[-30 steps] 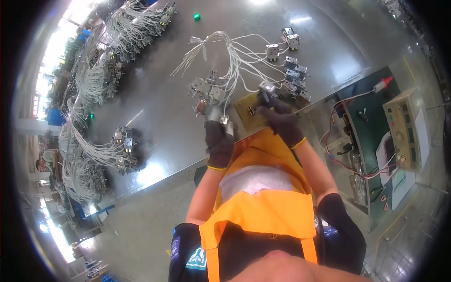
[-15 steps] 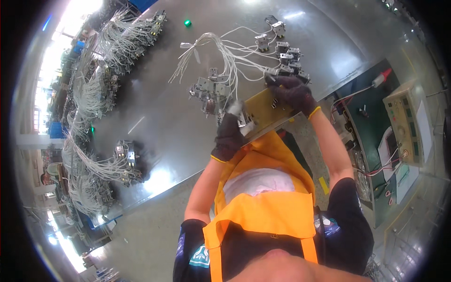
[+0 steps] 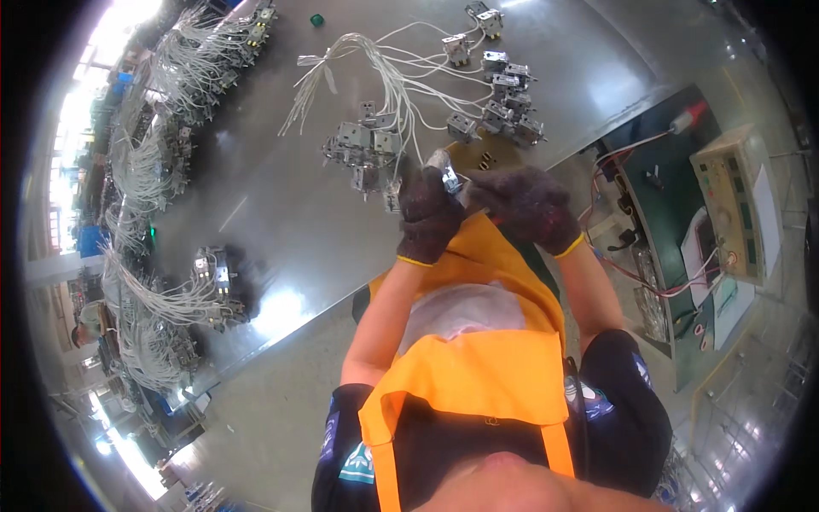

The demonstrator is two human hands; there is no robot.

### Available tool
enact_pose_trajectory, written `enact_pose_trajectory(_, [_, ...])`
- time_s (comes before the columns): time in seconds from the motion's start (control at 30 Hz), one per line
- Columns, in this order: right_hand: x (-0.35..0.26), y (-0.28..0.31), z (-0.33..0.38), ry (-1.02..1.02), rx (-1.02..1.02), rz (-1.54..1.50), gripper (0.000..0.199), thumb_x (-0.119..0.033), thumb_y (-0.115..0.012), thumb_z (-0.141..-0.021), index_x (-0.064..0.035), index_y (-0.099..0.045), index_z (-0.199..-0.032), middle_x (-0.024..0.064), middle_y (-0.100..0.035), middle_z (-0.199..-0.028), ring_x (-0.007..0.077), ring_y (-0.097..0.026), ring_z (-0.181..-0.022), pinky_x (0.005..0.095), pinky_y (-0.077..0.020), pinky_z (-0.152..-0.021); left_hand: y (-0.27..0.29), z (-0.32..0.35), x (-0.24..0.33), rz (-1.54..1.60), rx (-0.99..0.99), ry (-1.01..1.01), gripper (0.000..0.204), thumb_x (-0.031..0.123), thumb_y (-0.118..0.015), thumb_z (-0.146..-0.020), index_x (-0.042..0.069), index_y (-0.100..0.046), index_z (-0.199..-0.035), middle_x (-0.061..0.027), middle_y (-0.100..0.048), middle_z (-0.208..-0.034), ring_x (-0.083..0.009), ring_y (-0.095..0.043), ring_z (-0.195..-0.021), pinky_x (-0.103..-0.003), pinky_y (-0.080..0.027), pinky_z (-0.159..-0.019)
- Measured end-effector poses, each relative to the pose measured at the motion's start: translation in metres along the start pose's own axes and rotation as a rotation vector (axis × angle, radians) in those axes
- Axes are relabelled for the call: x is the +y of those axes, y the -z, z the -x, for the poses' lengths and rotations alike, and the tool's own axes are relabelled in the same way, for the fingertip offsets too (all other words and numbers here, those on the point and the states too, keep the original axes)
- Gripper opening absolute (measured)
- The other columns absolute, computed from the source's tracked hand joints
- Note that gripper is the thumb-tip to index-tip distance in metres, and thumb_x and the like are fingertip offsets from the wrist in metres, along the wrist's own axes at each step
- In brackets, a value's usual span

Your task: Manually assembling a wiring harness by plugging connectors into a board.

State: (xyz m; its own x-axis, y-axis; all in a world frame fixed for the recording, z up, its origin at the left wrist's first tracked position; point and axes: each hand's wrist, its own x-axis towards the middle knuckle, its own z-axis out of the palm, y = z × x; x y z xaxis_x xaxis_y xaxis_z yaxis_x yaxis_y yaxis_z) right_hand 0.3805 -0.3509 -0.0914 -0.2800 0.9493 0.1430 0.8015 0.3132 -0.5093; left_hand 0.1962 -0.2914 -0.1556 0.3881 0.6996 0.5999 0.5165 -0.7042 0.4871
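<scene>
Both hands meet at centre frame, just above the orange apron [image 3: 478, 375]. Left hand [image 3: 429, 215], in a dark knit glove, is curled closed around a small metal part [image 3: 447, 173] that pokes out above the knuckles. Right hand [image 3: 527, 205], gloved the same, lies just right of it with fingers bent toward the same part; whether they actually clamp it I cannot tell. The part sits over the near edge of the grey metal table [image 3: 281, 213], which runs diagonally from lower left to upper right. Directly above the hands, a cluster of like metal parts [image 3: 363, 154] trails white wires [image 3: 375, 64] toward the top of the frame; a second cluster [image 3: 499, 107] lies upper right of the hands, near the table's right edge. Bare tabletop left of the hands stretches as far as a lone wired bundle [image 3: 217, 282] at middle left. Long rows of wired bundles [image 3: 149, 171] crowd the far left rim of the table. Right of the table edge stands a green bench [image 3: 661, 192] with a beige tester box [image 3: 734, 200] and red leads [image 3: 648, 273], close beside the right forearm. A small green cap [image 3: 316, 19] rests at top centre.
</scene>
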Motion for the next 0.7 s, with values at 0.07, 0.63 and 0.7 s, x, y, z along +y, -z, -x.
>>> enact_pose_trajectory(0.07, [-0.016,0.002,-0.011,-0.061,0.005,-0.024,0.023,-0.027,-0.058,-0.091,-0.0141,-0.068,-0.107,0.0137,-0.070,-0.091,0.0335,-0.067,-0.082,0.0446,-0.0529,-0.074,-0.003,0.004,-0.006,0.017,-0.123,0.100,0.064,0.022,-0.079,-0.072,0.001,-0.051,-0.126,-0.0195,-0.062,-0.099,-0.0382,-0.061,-0.088,-0.046,-0.049,-0.076])
enact_pose_trajectory(0.63, [-0.030,0.003,-0.003,-0.133,-0.035,-0.034,0.018,-0.026,-0.058,-0.092,-0.0122,-0.066,-0.101,0.0155,-0.069,-0.084,0.0369,-0.066,-0.074,0.0478,-0.0521,-0.064,0.055,0.003,0.036,-0.085,-0.037,-0.002,0.060,0.012,-0.072,-0.076,0.005,-0.052,-0.132,-0.0204,-0.057,-0.124,-0.0399,-0.053,-0.116,-0.047,-0.041,-0.101])
enact_pose_trajectory(0.7, [-0.044,-0.001,0.006,-0.196,0.092,-0.665,0.024,-0.028,-0.063,-0.091,-0.0127,-0.066,-0.110,0.0088,-0.070,-0.084,0.0246,-0.066,-0.070,0.0408,-0.0524,-0.062,0.077,0.021,0.014,-0.282,-0.149,0.042,0.063,0.011,-0.073,-0.074,0.005,-0.051,-0.133,-0.0202,-0.055,-0.129,-0.0400,-0.049,-0.122,-0.048,-0.040,-0.103])
